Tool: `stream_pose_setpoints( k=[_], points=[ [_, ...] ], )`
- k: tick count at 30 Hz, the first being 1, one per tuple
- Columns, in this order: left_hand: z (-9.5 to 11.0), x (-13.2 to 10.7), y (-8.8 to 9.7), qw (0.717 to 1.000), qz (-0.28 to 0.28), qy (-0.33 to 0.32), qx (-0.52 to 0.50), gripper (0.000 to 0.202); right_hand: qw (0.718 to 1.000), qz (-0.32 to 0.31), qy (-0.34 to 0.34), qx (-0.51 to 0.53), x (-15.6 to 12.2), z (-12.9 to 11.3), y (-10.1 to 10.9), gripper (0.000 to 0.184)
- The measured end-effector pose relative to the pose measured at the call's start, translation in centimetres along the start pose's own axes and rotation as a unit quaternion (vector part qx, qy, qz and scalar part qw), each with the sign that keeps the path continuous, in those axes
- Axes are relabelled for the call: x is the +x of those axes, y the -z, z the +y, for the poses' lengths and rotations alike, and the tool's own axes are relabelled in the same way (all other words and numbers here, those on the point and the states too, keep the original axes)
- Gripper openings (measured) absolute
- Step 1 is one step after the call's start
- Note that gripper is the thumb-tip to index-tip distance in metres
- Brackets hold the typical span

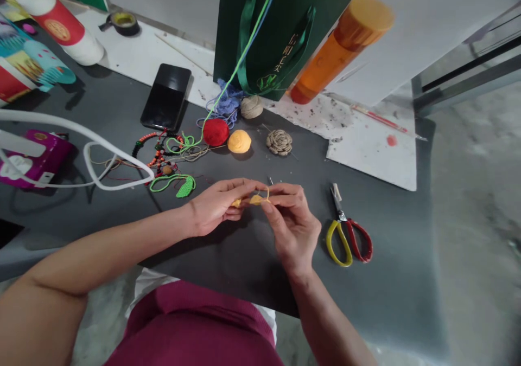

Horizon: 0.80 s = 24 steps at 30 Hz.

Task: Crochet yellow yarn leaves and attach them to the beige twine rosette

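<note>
Between our left hand [214, 207] and our right hand [295, 224], above the near half of the surface [391, 290], we have the yellow piece [255, 199]. Its visible part runs roughly left to right, across our body, from the left fingers to the right thumb. Both hands are closed on it: the left grips with fingers laid nearly straight, and the right pinches the end on its own side, where a yellow strand [267, 191] loops up at the fingertips. Neither hand is clearly nearer, since both touch it. Another yellow bit shows under our left thumb; we cannot tell whether it joins. A metal tip [271, 181] peeks out just beyond our right fingers, its holder hidden. Farther from us sits the yellow ball [239, 141], and well right, apart from us, the scissors [342, 217] point away.
</note>
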<state>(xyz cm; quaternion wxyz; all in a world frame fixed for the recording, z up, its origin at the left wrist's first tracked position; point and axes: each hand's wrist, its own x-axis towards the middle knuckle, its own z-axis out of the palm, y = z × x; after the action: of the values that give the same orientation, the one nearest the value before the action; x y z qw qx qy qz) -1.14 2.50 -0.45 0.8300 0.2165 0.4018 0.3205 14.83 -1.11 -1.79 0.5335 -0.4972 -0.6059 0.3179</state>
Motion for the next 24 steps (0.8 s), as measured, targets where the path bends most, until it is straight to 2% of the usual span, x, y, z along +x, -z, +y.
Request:
stream_pose_setpoints(
  k=[3, 5, 7, 11, 14, 16, 17, 20, 21, 22, 24],
  points=[
    [1.0, -0.3, 0.2, 0.990, 0.062, -0.080, 0.100, 0.035, 0.981, -0.005, -0.146, 0.128, 0.1, 0.3, -0.2, 0.012],
    [1.7, -0.4, 0.4, 0.983, 0.054, -0.098, 0.148, 0.035, 0.965, 0.005, -0.206, 0.160, 0.3, 0.4, -0.3, 0.017],
    [2.0, -0.4, 0.5, 0.983, 0.021, -0.082, 0.163, 0.032, 0.959, 0.019, -0.230, 0.164, 0.4, 0.4, -0.4, 0.019],
    [1.4, -0.3, 0.4, 0.989, -0.035, -0.020, 0.142, 0.036, 0.968, 0.026, -0.219, 0.121, 0.3, 0.0, -0.7, 0.014],
    [0.8, 0.0, 0.2, 0.990, -0.021, -0.010, 0.137, 0.035, 0.981, -0.001, -0.184, 0.064, 0.2, -0.3, -0.5, 0.012],
    [0.9, 0.1, 0.2, 0.993, 0.004, -0.018, 0.120, 0.034, 0.986, -0.005, -0.163, 0.029, 0.6, -0.3, 0.1, 0.017],
    [1.0, 0.2, 0.2, 0.994, 0.014, -0.020, 0.104, 0.033, 0.988, 0.006, -0.151, 0.013, 0.9, -0.1, 0.6, 0.021],
    [2.0, 0.2, 0.3, 0.999, 0.034, -0.007, 0.042, 0.029, 0.985, 0.093, -0.130, -0.071, 2.1, 0.7, 2.7, 0.021],
    [2.2, 0.2, 0.3, 0.999, 0.040, 0.005, 0.025, 0.027, 0.981, 0.092, -0.126, -0.112, 2.5, 1.0, 3.4, 0.020],
    [2.5, 0.2, 0.3, 0.999, 0.045, 0.018, 0.013, 0.025, 0.978, 0.070, -0.126, -0.149, 2.8, 1.3, 4.1, 0.019],
    [2.7, 0.2, 0.3, 0.998, 0.056, 0.040, 0.005, 0.022, 0.966, -0.033, -0.139, -0.216, 3.0, 1.9, 5.0, 0.021]
  ],
)
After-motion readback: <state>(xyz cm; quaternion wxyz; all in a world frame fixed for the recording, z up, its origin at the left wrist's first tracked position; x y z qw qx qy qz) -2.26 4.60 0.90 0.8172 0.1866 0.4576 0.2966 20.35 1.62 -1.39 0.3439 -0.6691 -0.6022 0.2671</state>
